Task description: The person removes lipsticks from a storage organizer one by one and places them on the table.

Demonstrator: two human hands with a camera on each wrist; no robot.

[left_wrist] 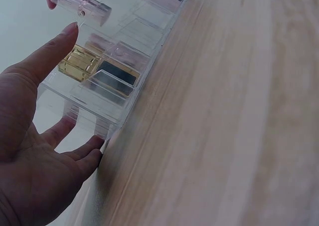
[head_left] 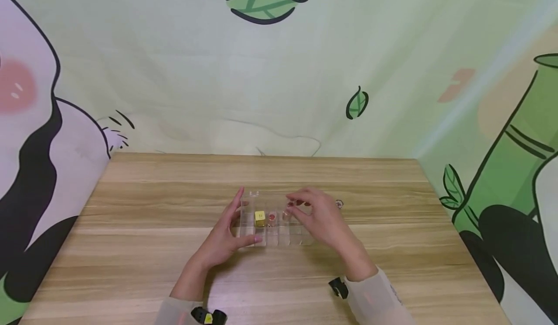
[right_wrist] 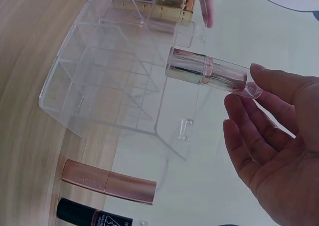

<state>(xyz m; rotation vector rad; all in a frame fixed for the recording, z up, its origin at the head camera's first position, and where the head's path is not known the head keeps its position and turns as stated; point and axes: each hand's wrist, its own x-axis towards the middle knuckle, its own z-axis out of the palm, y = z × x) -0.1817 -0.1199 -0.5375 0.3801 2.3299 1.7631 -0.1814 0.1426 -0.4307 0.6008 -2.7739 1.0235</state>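
Observation:
A clear plastic lipstick organizer [head_left: 247, 223] with divided compartments stands on the wooden table. My left hand [head_left: 222, 240] holds its left end, thumb at the front and fingers round the far side. Between the thumb and fingertips of my right hand [head_left: 323, 216] is a clear-cased lipstick [right_wrist: 207, 72], pinched by one end and tilted over the organizer in the right wrist view. A gold square-topped lipstick [head_left: 259, 218] stands in a compartment towards the left. Beside it is a pinkish tube [head_left: 272, 219] with a red mark on its top.
In the right wrist view, a rose-gold tube [right_wrist: 108, 182] and a black lipstick tube [right_wrist: 94, 215] lie beyond the organizer's right end. The wooden table [head_left: 152, 194] meets a printed cloth backdrop [head_left: 174, 73] at its far edge.

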